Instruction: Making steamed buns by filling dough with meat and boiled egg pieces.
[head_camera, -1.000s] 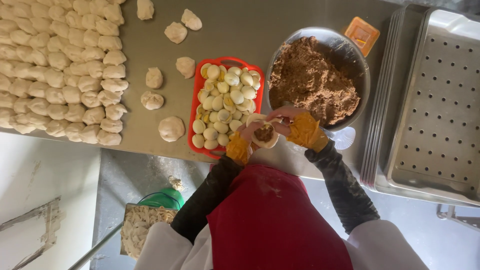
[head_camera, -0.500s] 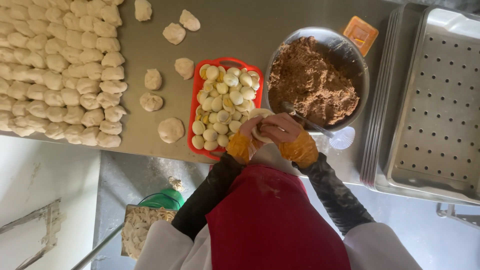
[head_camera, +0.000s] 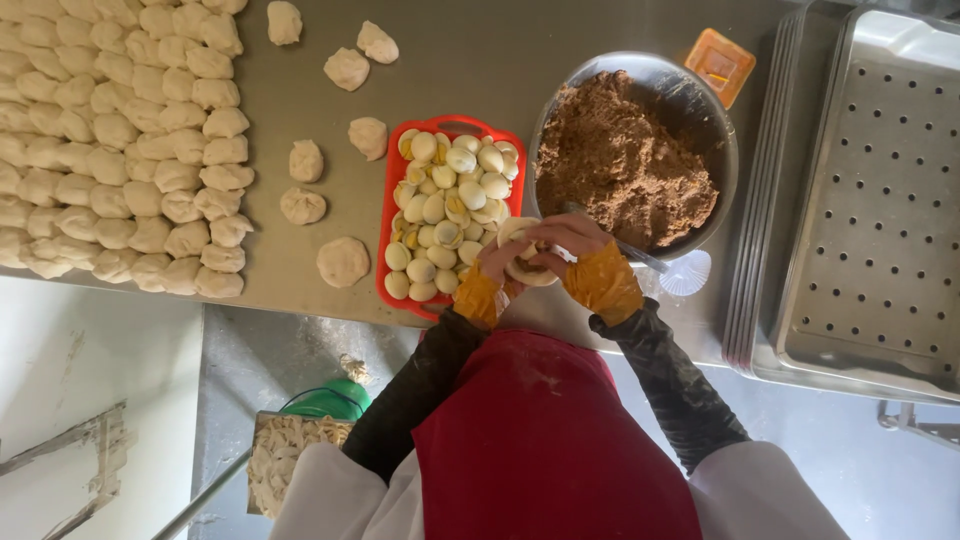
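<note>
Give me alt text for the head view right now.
Both hands, left hand and right hand, close around a dough round at the table edge. Beside them sit a red tray of halved eggs and a metal bowl of brown filling; rows of dough pieces lie at the left.

Both hands have closed the dough piece over its brown filling.

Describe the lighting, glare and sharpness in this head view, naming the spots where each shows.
Head view: soft, even daylight; mild sheen on the perforated tray and metal bowl rim; faint shadows beside the dough pieces; hands slightly soft, edges bowed by the wide lens.
</note>
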